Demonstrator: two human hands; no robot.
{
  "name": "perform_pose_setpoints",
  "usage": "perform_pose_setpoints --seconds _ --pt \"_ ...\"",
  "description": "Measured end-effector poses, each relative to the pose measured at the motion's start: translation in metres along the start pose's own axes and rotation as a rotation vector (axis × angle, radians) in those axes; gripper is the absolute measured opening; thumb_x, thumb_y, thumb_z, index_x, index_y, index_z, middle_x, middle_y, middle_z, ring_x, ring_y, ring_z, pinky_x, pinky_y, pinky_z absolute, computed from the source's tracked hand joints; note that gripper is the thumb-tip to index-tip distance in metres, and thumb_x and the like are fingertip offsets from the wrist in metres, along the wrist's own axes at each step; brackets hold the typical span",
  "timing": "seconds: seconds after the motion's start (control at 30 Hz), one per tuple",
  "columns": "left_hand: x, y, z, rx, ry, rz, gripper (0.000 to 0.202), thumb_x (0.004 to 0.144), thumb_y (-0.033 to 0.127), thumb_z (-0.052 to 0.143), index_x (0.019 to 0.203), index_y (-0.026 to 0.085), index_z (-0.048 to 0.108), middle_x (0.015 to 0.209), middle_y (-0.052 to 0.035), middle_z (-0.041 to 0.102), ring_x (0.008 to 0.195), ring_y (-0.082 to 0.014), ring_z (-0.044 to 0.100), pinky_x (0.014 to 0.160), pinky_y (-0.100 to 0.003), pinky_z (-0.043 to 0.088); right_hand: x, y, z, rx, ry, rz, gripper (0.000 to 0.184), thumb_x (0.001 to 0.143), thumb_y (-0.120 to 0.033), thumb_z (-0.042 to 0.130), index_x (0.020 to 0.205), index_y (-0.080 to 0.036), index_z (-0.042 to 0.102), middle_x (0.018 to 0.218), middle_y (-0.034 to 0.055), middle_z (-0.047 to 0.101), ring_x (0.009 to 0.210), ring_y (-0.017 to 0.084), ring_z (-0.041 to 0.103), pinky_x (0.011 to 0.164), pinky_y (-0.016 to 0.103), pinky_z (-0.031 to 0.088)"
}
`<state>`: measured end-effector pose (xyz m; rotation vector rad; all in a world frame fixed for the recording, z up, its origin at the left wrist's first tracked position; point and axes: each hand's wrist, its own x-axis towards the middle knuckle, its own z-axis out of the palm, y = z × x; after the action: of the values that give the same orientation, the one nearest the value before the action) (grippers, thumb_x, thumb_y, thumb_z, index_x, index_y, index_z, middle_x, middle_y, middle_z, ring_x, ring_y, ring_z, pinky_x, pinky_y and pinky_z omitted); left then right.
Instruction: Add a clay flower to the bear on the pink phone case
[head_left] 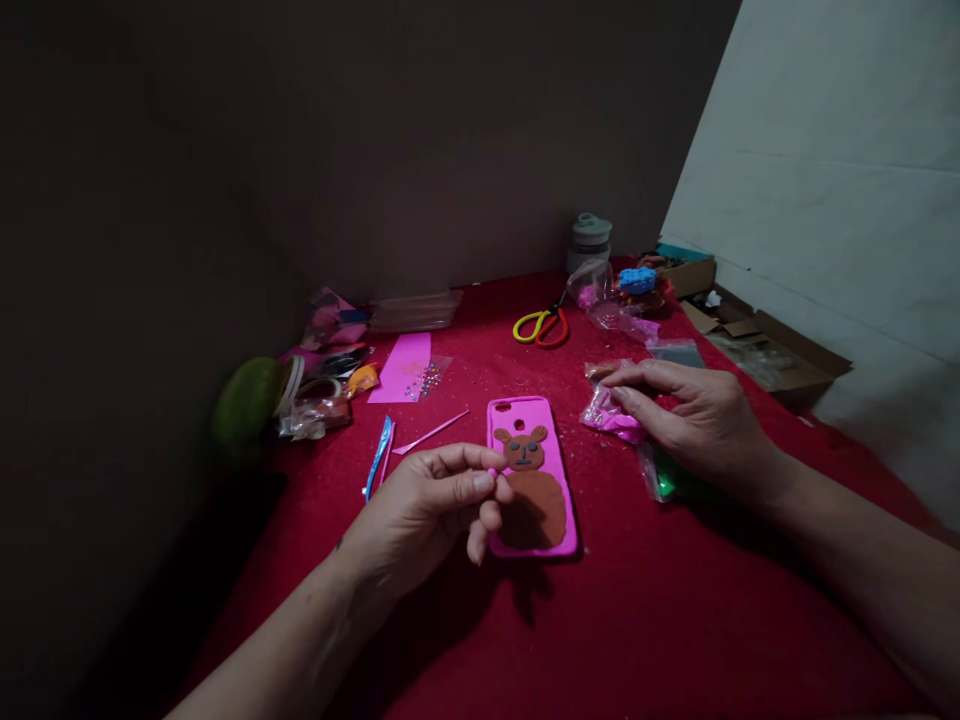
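A pink phone case (551, 420) lies on the red cloth (645, 620), with a brown clay bear (529, 480) stuck on it. My left hand (427, 510) hovers at the case's left edge, thumb and fingers pinched on a tiny pink bit of clay (493, 472). My right hand (694, 415) rests to the right of the case, fingers curled over a small plastic bag of pink clay (611, 415). A green packet (664, 485) peeks out beneath that hand.
Yellow-and-red scissors (541, 325) lie further back. A blue tool (379, 455) and a pink stick (431, 433) sit left of the case. Pink paper with gems (409, 368), packets, tape rolls and a green object (247, 400) crowd the left. A jar (590, 240) and cardboard box (772, 350) stand at back right.
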<state>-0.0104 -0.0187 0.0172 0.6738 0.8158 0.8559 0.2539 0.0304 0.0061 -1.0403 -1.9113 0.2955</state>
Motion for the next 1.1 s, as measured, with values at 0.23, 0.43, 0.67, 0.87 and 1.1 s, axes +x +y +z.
perform_pose_setpoints --seconds 0.23,0.43,0.67,0.87,1.1 --pt "-0.0017 0.0002 -0.0013 0.009 0.0 0.003 0.013 0.071 0.003 0.073 0.083 0.009 0.07 0.072 -0.007 0.072 0.048 -0.0101 0.062 0.039 -0.018 0.054 -0.0004 0.0004 -0.0001 0.005 0.0 -0.005 0.011 0.088 -0.019 0.058 0.091 -0.021 0.068 0.099 0.0077 0.073 0.094 0.023 0.07 0.085 0.038 0.055" --pt "-0.0012 0.0003 -0.0018 0.011 0.012 0.004 0.014 0.071 0.013 0.078 0.081 0.01 0.069 0.065 -0.0043 0.069 0.043 -0.0086 0.058 0.037 -0.017 0.051 -0.0004 0.0007 -0.0005 0.004 -0.008 -0.005 0.012 0.088 -0.019 0.058 0.092 -0.024 0.068 0.1 0.0062 0.073 0.093 0.023 0.07 0.085 0.04 0.056" --pt "-0.0011 -0.0001 -0.0016 0.002 0.007 -0.005 0.017 0.076 0.025 0.076 0.079 0.01 0.07 0.057 -0.0023 0.065 0.039 -0.0076 0.054 0.033 -0.015 0.048 0.0011 -0.0006 -0.0005 0.001 -0.003 -0.015 0.012 0.088 -0.019 0.057 0.091 -0.023 0.068 0.097 0.0057 0.074 0.092 0.022 0.07 0.083 0.037 0.056" --pt "-0.0025 -0.0023 -0.0006 -0.004 -0.061 -0.023 0.014 0.073 0.013 0.077 0.085 0.009 0.072 0.067 -0.0046 0.069 0.048 -0.0092 0.062 0.042 -0.018 0.055 0.0008 -0.001 -0.0003 -0.002 0.005 -0.012 0.012 0.088 -0.019 0.058 0.092 -0.022 0.069 0.098 0.0071 0.074 0.092 0.023 0.07 0.083 0.038 0.056" --pt "-0.0026 -0.0049 -0.0013 0.006 -0.119 -0.032 0.01 0.079 0.022 0.073 0.081 0.012 0.068 0.065 -0.0038 0.069 0.041 -0.009 0.059 0.035 -0.017 0.05 0.0011 0.0002 -0.0004 -0.016 -0.006 -0.007 0.012 0.088 -0.02 0.058 0.091 -0.022 0.069 0.097 0.0065 0.074 0.091 0.023 0.07 0.083 0.038 0.056"
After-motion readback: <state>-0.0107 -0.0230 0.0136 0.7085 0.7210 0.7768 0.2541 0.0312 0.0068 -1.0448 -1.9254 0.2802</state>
